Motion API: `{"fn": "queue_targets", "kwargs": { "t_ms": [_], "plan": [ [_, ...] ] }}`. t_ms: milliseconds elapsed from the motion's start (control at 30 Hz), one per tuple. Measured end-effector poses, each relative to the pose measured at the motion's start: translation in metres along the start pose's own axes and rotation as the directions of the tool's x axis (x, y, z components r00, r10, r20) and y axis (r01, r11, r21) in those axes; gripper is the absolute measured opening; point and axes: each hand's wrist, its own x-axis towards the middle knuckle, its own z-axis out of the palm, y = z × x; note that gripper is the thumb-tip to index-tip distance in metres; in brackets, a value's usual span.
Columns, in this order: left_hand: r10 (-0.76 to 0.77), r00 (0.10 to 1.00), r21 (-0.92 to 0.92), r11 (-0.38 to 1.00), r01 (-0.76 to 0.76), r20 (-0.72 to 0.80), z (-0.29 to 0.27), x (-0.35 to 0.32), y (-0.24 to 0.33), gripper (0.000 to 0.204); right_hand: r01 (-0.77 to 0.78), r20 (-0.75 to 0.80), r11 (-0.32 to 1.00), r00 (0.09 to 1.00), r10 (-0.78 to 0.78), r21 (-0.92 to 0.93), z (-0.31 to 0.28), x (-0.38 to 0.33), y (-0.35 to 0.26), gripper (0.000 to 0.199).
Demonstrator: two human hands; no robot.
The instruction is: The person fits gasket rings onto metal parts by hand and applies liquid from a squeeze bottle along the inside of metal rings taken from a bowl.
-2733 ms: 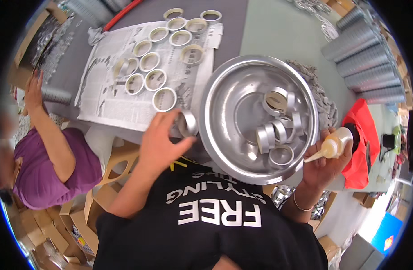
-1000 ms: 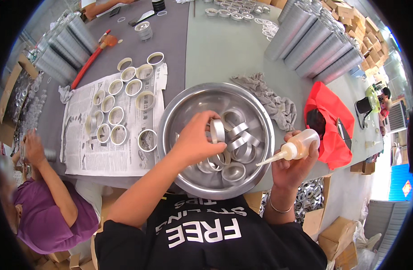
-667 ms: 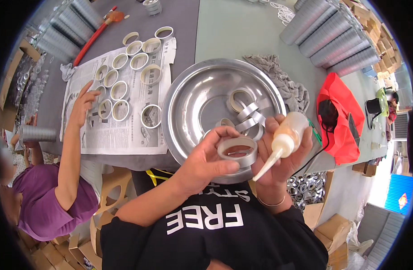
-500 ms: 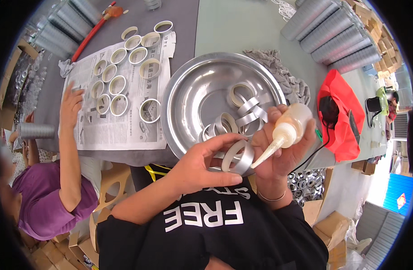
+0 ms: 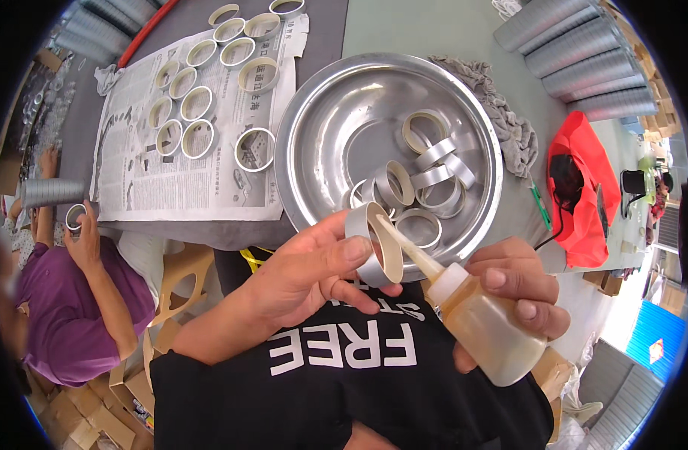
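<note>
Between the thumb and fingers of my left hand [image 5: 306, 266], a silver metal ring [image 5: 361, 244] with a pale inner lining is held on edge. My right hand [image 5: 520, 285] grips a translucent squeeze bottle [image 5: 497, 334] of yellowish liquid, tilted with its long nozzle [image 5: 411, 247] reaching into the ring's opening, at the inner wall. Whether liquid is coming out is too small to tell. Just beyond both hands stands a wide steel basin [image 5: 321, 135]; several similar rings [image 5: 395, 184] lie in its right and near part.
Several rings [image 5: 254, 149] stand on a newspaper sheet [image 5: 209, 187] at the left. A grey rag [image 5: 509, 124] lies beside the basin, near a red bag [image 5: 584, 195]. Stacked silver cylinders [image 5: 584, 60] stand far right. A co-worker in purple [image 5: 81, 307] at the left holds a ring.
The bottle has swung round so its nozzle now enters the ring, which my left hand has turned. The view has shifted. The co-worker's hand has left the newspaper and now holds a ring.
</note>
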Motion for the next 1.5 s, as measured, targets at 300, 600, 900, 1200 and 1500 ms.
{"fn": "queue_targets", "kwargs": {
  "t_ms": [300, 600, 900, 1200, 1500],
  "plan": [
    [0.02, 0.997, 0.175, 0.985, -0.008, -0.071, 0.014, -0.004, 0.004, 0.067, 0.026, 0.092, 1.0, 0.995, -0.025, -0.004, 0.001, 0.01, 0.001, 0.067],
    [0.393, 0.919, 0.463, 0.81, -0.358, 0.024, 0.007, -0.001, -0.007, 0.069, -0.176, 0.047, 0.984, 0.984, 0.175, 0.016, -0.003, 0.008, -0.013, 0.067],
    [0.61, 0.642, 0.824, -0.032, -0.565, 0.464, 0.002, 0.003, -0.004, 0.05, -0.578, -0.307, 0.776, 0.713, 0.631, 0.253, -0.002, 0.001, -0.009, 0.067],
    [0.616, 0.511, 0.776, -0.29, -0.561, 0.6, -0.003, 0.006, -0.011, 0.047, -0.789, -0.111, 0.361, 0.355, 0.928, 0.497, 0.003, 0.011, 0.002, 0.052],
    [0.796, 0.585, 0.987, 0.107, 0.117, -0.156, -0.04, -0.044, 0.014, 0.063, -0.311, 0.012, 0.09, 0.313, 0.95, 0.946, -0.03, -0.015, 0.026, 0.051]
  ]
}}
